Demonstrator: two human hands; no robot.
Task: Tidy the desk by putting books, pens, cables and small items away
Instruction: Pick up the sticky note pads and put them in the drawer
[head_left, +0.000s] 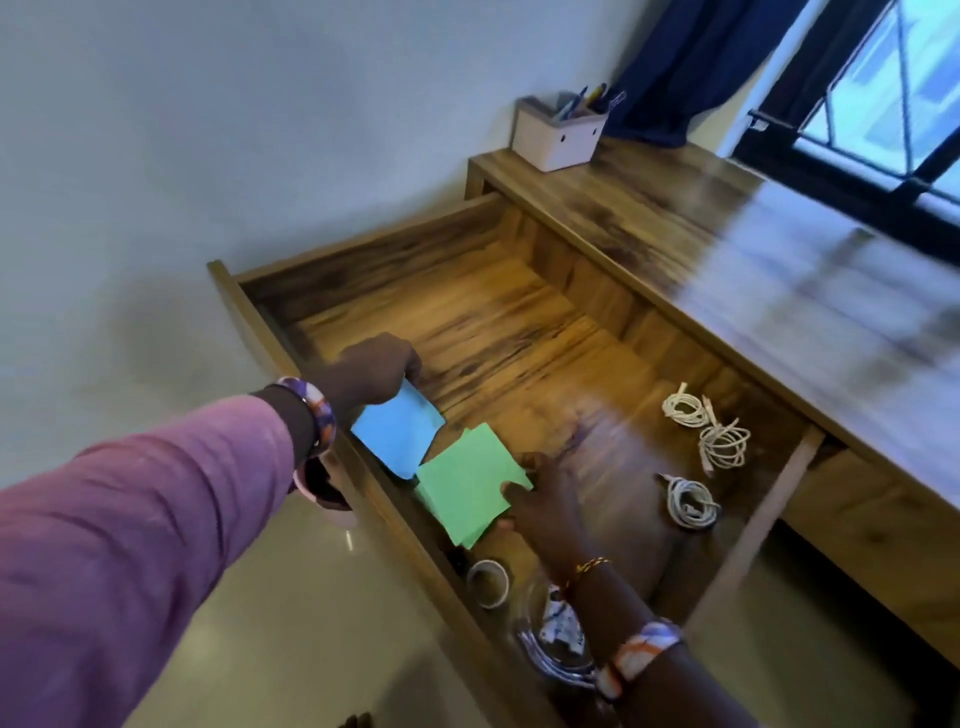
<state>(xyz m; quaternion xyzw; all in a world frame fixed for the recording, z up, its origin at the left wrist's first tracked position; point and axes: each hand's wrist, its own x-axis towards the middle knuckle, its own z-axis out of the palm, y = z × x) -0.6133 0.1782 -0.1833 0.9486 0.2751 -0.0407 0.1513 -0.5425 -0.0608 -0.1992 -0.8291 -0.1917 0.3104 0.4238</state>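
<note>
Gripping blue pad (397, 434), green pad (467, 488) — drawer (249, 306) edge

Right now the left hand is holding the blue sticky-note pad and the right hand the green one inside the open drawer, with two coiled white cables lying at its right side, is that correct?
Almost. The head view shows three coiled white cables, not two, at the right side of the open drawer. The rest stands: the left hand holds the blue sticky-note pad and the right hand the green sticky-note pad.
</note>
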